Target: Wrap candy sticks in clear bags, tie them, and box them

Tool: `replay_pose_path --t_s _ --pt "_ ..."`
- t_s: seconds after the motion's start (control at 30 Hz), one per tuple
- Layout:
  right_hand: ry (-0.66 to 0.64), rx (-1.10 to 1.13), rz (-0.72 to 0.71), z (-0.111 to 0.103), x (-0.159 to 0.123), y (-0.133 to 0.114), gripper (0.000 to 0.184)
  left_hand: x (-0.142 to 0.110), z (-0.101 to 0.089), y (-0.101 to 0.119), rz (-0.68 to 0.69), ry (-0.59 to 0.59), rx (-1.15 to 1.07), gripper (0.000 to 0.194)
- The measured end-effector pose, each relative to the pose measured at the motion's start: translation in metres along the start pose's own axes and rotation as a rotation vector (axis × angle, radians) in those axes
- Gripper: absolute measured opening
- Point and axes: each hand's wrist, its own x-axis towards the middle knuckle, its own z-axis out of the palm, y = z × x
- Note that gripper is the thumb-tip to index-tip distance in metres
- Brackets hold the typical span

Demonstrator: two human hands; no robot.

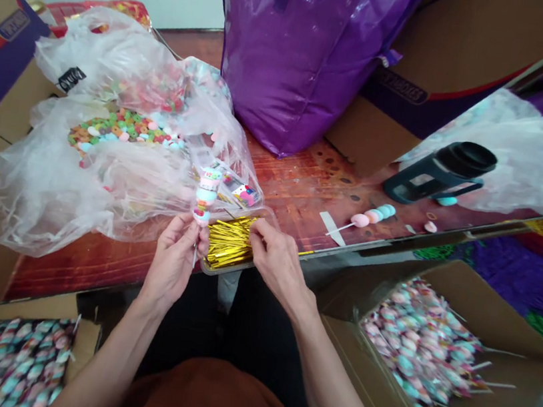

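Observation:
My left hand (176, 251) pinches the stick of a marshmallow candy skewer (206, 196) and holds it upright above the table's front edge. The skewer stacks pastel marshmallows and colourful gummy pieces, apparently inside a clear printed wrapper. Just right of it, a clear plastic tub (212, 269) holds many gold twist ties (228, 241). My right hand (275, 251) is at the tub's right side, fingertips pinched together over the ties. Whatever lies between those fingertips is too small to make out.
Clear bags of gummy rings (125, 126) cover the table's left. A big purple bag (303, 53) stands behind. Rightward are a dark tumbler (437, 173) and an unwrapped marshmallow skewer (373, 214). Cardboard boxes of wrapped skewers (418, 345) (22, 357) sit low on both sides.

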Motion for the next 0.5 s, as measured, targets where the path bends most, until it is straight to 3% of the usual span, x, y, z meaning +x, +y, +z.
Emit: replay_pose_path --t_s 0.13,0.27,0.4,0.5 --pt "0.097 0.249 0.021 0.003 -0.003 0.008 0.011 0.007 0.008 -0.003 0.048 0.013 0.073 0.034" --pt "0.079 0.476 0.068 0.003 -0.009 0.007 0.009 0.018 0.011 -0.014 0.156 0.103 0.187 0.029" --pt "-0.018 0.541 0.007 0.002 -0.014 0.001 0.011 0.023 0.01 -0.022 0.148 0.027 0.307 0.018" --pt "-0.016 0.508 0.006 0.003 -0.014 -0.002 0.011 0.02 0.011 -0.025 0.133 -0.068 0.36 0.016"
